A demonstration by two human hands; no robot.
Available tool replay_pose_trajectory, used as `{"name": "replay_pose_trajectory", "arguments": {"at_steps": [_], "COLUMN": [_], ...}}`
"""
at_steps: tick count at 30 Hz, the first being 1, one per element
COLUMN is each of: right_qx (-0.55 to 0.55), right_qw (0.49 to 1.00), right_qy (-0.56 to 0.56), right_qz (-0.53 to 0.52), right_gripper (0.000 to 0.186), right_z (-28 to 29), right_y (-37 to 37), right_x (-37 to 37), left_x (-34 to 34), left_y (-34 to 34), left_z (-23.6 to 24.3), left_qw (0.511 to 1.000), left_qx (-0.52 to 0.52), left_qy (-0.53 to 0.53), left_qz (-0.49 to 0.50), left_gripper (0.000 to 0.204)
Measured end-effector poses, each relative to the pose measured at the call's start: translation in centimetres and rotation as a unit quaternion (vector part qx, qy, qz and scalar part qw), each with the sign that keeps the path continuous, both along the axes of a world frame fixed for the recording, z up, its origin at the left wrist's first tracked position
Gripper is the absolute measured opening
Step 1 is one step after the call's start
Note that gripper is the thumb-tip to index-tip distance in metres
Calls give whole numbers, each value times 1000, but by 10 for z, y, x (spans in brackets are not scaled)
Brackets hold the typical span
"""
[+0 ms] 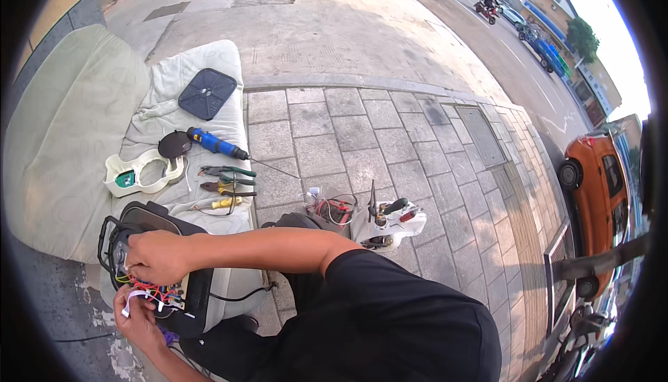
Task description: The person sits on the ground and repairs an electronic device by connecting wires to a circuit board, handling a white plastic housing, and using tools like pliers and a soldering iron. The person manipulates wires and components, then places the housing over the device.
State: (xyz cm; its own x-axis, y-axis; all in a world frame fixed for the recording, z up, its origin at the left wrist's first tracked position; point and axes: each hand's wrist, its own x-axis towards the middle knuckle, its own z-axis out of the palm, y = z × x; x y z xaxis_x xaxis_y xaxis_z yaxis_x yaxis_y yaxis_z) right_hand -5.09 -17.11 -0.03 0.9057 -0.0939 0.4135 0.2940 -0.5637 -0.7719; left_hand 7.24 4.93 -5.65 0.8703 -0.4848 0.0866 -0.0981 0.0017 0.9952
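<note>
Head view: opened black plastic housing, boxy w/ rounded corners (200, 286), sits lower L, beside pale quilted-fabric cushion (209, 58). Step in hand (judged): wiring work inside housing. L hand (141, 323) pinches flat, flexible white strip (130, 303) next to tangle of thin red/yellow/blue insulated wires (149, 287). R hand (160, 257) over housing, fingers curled; can't tell if it grips anything, fingertips hidden. Next move prob. calls for fine fingertip control, wires kept unsnagged.

Mat'ls: smooth cream plastic frame w/ round cut-out (147, 156); perforated black square plastic panel, rounded corners (207, 94); cylindrical blue power screwdriver, long thin metal bit (214, 143). All on cushion, soft + creased.
</note>
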Motion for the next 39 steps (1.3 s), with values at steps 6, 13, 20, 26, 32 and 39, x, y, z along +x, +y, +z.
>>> {"name": "replay_pose_trajectory", "arguments": {"at_steps": [6, 13, 20, 26, 32, 39], "right_qx": [-10, 67, 100, 112, 121, 242], "right_qw": [998, 992, 988, 991, 992, 962], "right_qy": [-34, -94, -102, -61, -32, 119], "right_qz": [-58, -57, -52, -29, 22, -41], "right_gripper": [24, 25, 24, 23, 24, 20], "right_z": [-17, -14, -12, -6, -1, -6], "right_y": [-2, 0, 8, 1, -1, -13], "right_x": [2, 4, 20, 14, 19, 6], "left_x": [17, 36, 49, 31, -7, -34], "left_y": [-34, -30, -21, -24, -29, -6], "left_z": [-1, 7, 14, 19, 32, 7], "left_qw": [997, 991, 978, 968, 992, 999], "left_qx": [-17, 84, 90, 114, 97, -14], "left_qy": [-23, -64, -157, -186, -81, -26], "left_qz": [-68, -87, -104, -126, -21, -18], "left_gripper": [24, 28, 28, 15, 26, 20]}}
